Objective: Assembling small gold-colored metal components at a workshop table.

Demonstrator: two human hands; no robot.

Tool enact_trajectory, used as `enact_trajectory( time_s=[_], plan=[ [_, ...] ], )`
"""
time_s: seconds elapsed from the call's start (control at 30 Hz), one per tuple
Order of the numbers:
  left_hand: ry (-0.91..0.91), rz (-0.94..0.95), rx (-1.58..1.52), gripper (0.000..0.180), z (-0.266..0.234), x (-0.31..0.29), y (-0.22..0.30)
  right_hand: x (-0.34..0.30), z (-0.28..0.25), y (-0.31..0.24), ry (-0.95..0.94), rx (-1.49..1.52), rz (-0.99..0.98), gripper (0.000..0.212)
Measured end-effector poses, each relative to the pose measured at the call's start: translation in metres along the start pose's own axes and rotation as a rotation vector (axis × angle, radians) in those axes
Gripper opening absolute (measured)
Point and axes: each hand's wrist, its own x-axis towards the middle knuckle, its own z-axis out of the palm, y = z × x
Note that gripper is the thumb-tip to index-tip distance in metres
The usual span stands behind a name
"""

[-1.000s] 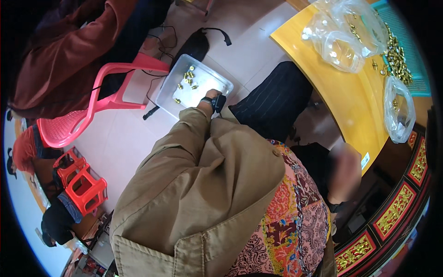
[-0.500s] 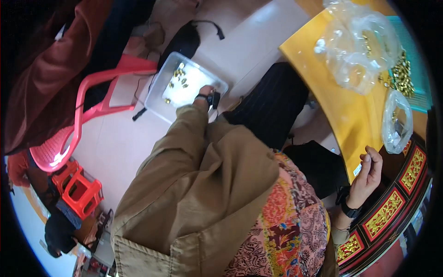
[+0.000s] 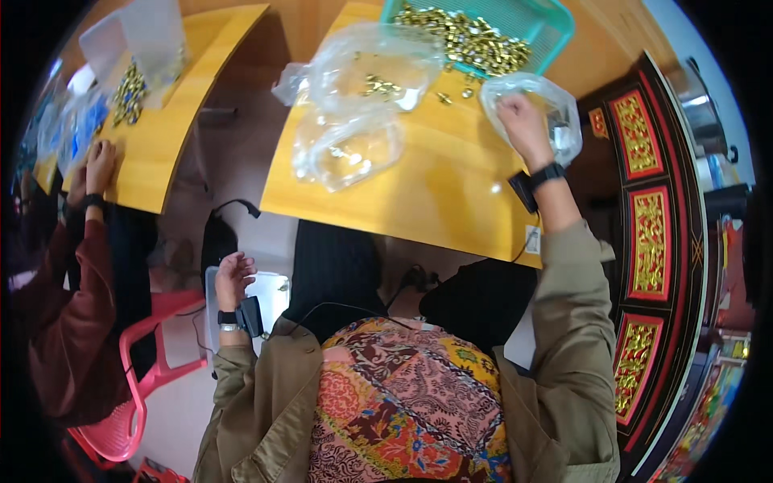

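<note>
My left hand (image 3: pixel 235 278) is raised over the see-through plastic box (image 3: pixel 279 296) on the floor. Its fingers are spread and nothing shows in them. On the table, my right hand (image 3: pixel 523 129) is at a see-through plastic bag (image 3: pixel 566 101) with its rim turned open. Its fingers are curled together; whether they hold anything is hidden. A dark thing (image 3: pixel 557 122) shows inside that bag. Just beyond stands a green basket (image 3: pixel 555 36) heaped with small gold-coloured metal pieces (image 3: pixel 483 44). A few loose gold pieces (image 3: pixel 444 98) lie between basket and bag.
More plastic bags (image 3: pixel 354 153) lie on the yellow table (image 3: pixel 435 185), one with gold pieces (image 3: pixel 382 87). At left a co-worker's hands (image 3: pixel 98 165) rest by another table (image 3: pixel 161 153) with a gold heap (image 3: pixel 129 95). A pink chair (image 3: pixel 145 378) stands left; a carved panel (image 3: pixel 648 241) right.
The view has swung from the floor box up to the table. My left hand has risen out of the box. My right hand has gone from the table edge to the bag, its fingers now curled.
</note>
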Motion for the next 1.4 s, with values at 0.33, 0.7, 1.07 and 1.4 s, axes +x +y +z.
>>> enact_trajectory(
  time_s=[0.33, 0.7, 1.07, 1.4],
  plan=[
    [-0.446, 0.296, 0.123, 0.03, 0.324, -0.099, 0.132, 0.098, -0.015, 0.066, -0.141, -0.566, 0.058, 0.024],
    [-0.682, 0.151, 0.148, 0.027, 0.428, -0.097, 0.119, 0.096, -0.021, 0.081, -0.248, -0.61, 0.118, 0.022],
    [-0.718, 0.313, 0.038, 0.044, 0.482, -0.176, 0.084, -0.129, -0.151, -0.037, -0.303, 0.574, -0.021, 0.017],
    [-0.87, 0.124, -0.139, 0.029, 0.509, -0.252, -0.025, -0.301, -0.185, -0.012, 0.185, 0.4, -0.115, 0.013]
  ],
)
